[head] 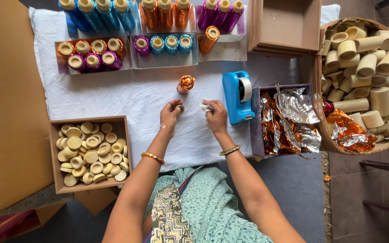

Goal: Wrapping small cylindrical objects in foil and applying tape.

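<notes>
White-clothed surface [127,96], trays of foil-wrapped tubes [93,54] at back. Box of caps [91,153] left, foil box [287,119] and tape dispenser [238,96] right, within reach. Left hand [169,116] fingers pinching cap [180,109]; right hand [215,116] fingers clamped on tape bit [206,107].

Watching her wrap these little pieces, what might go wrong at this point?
The foil-topped tube stands alone just beyond the left hand and right hand; a reaching wrist could tip it. The small cap pinched in the left hand's fingertips might slip onto the white cloth. The crumpled foil heaped in the purple box looks easily torn when pulled.
</notes>
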